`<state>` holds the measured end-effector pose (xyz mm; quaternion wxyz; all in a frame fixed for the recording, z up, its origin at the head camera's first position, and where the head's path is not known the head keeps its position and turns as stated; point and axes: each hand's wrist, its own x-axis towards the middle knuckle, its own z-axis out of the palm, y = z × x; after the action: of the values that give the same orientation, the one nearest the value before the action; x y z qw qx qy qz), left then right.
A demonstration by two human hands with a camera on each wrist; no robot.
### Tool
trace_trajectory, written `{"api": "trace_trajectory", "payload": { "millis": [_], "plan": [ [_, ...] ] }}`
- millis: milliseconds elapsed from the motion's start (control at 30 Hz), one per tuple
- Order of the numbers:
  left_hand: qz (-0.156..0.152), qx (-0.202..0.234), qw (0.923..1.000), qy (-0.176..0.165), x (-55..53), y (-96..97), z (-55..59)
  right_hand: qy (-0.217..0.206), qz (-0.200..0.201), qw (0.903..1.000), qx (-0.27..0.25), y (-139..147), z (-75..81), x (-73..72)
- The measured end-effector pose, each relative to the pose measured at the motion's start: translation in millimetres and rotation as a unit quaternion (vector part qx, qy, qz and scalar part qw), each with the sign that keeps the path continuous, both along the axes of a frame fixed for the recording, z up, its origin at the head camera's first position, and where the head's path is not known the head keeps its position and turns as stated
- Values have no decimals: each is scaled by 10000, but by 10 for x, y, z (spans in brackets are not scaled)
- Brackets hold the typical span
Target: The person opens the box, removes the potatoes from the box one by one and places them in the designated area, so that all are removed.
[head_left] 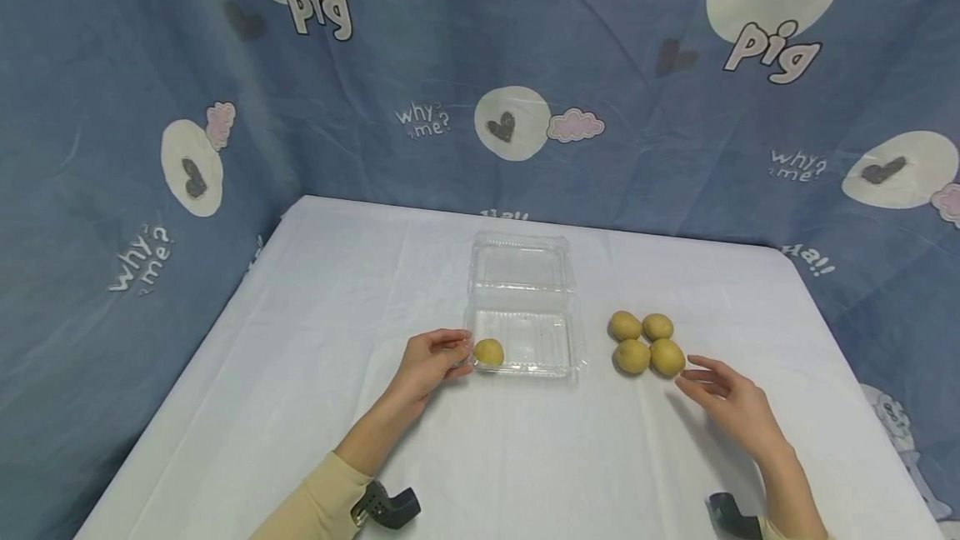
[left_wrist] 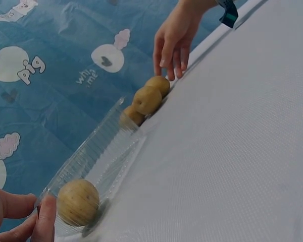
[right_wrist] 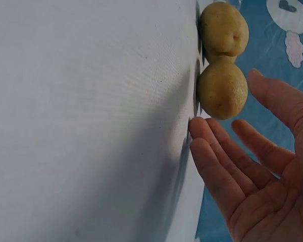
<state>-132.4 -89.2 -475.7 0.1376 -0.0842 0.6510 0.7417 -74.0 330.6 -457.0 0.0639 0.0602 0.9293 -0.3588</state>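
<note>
A clear plastic clamshell box (head_left: 525, 340) lies with its lid (head_left: 522, 263) folded back on the white table. Inside its front left corner sits one potato (head_left: 489, 352), seen through the wall in the left wrist view. My left hand (head_left: 435, 365) pinches the box's left edge between thumb and fingers. Right of the box, several potatoes (head_left: 632, 356) rest in a tight cluster. My right hand (head_left: 731, 402) is just beside the nearest right potato (right_wrist: 222, 89), its fingers extended and parted, holding nothing.
White cloth covers the table (head_left: 300, 315). A blue printed curtain (head_left: 637, 165) hangs behind and at the sides. Dark wrist straps (head_left: 393, 507) show on both forearms.
</note>
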Motion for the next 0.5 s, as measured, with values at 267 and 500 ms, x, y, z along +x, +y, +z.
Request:
{"api": "trace_trajectory", "payload": {
  "millis": [267,500],
  "plan": [
    [22,-25,10000,-8,-3,1,-7,136,39,9998,152,-40,9,113],
    [27,9,10000,2,-1,-5,-10,124,228,9994,-232,-148,-13,156]
  ]
}}
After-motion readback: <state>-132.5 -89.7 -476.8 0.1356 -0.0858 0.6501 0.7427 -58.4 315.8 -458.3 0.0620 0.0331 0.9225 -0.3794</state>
